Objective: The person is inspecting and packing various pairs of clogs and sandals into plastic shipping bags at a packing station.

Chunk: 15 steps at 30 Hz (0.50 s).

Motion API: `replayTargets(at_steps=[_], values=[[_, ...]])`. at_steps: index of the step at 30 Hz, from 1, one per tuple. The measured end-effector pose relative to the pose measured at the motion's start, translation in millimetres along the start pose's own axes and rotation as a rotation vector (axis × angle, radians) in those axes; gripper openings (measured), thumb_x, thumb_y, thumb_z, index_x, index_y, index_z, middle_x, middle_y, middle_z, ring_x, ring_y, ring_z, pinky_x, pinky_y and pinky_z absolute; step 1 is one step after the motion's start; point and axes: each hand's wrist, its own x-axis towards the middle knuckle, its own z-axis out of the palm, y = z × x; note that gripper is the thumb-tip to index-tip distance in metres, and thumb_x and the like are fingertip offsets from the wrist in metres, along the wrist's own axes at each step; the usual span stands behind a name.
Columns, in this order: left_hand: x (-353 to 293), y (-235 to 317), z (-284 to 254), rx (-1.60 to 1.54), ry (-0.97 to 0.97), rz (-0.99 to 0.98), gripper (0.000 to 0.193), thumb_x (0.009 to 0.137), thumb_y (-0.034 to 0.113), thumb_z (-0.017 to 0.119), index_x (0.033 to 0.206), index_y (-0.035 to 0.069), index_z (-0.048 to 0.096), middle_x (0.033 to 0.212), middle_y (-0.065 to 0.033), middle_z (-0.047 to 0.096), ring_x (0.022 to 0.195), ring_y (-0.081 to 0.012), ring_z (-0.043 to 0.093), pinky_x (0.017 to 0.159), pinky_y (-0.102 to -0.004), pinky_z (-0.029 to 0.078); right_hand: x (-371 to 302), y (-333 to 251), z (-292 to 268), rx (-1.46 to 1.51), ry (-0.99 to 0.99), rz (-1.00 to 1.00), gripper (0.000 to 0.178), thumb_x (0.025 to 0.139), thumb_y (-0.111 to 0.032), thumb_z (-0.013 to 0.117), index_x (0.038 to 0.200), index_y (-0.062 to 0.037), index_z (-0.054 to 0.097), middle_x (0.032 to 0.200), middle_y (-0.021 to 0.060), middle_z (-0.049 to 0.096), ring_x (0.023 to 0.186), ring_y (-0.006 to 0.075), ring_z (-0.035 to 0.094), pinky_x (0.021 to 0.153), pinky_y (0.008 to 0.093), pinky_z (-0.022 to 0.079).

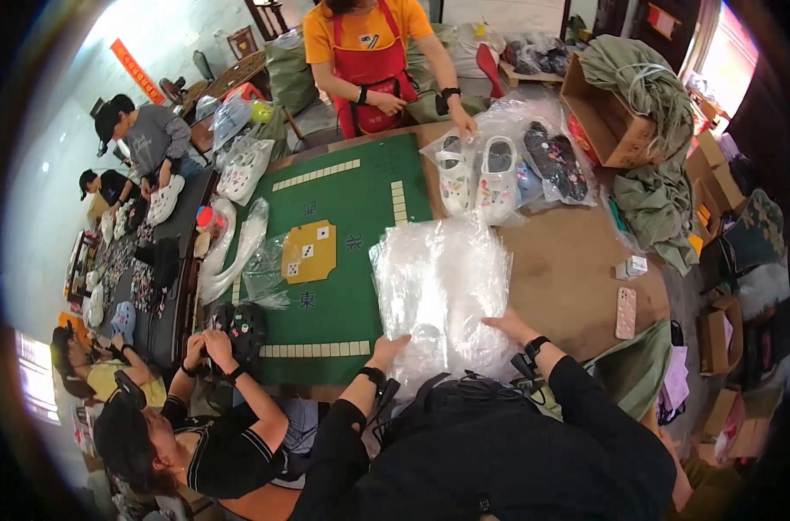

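Observation:
A stack of clear plastic bags [442,278] lies in front of me, partly on the green mat and partly on the brown tabletop. At its near left edge is my left hand [390,352], thumb on top and the other fingers mostly hidden. My right hand [514,328] grips the right edge in the same way. Beyond the stack, a pair of white clogs with charms [497,178] sits in clear plastic. Beside them a black pair of clogs [553,161] is also bagged.
A person in a red apron [370,82] reaches toward the white clogs. Another person's hands [211,347] work near black clogs [247,334] at left. Loose plastic bags [256,252] lie on the green mat [343,304]. A phone [626,313] and small white box [632,267] are at right.

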Motion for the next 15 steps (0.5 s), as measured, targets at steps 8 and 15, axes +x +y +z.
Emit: replayTargets(at_steps=[8, 15], values=[[-9.5, 44.0, 5.8, 0.698, 0.299, -0.037, 0.092, 0.068, 0.038, 0.071, 0.130, -0.006, 0.019, 0.125, -0.0292, 0.036, 0.110, -0.0402, 0.043, 0.091, -0.0430, 0.036, 7.3, -8.0, 16.5, -0.417, 0.347, 0.132, 0.064, 0.072, -0.020, 0.068, 0.120, 0.0070, 0.035, 0.109, 0.0200, 0.053, 0.099, 0.0298, 0.053, 0.085, 0.0354, 0.041], [-46.5, 30.6, 25.6, 1.427, 0.322, 0.861, 0.059, 0.072, 0.034, 0.061, 0.127, 0.021, 0.043, 0.130, -0.0202, 0.035, 0.117, -0.0387, 0.032, 0.091, -0.0514, 0.028, -0.1, -48.3, 40.0, -1.143, 0.525, -0.251, 0.056, 0.073, -0.024, 0.062, 0.122, -0.0073, 0.040, 0.122, 0.0180, 0.040, 0.109, 0.0341, 0.042, 0.089, 0.0444, 0.035]])
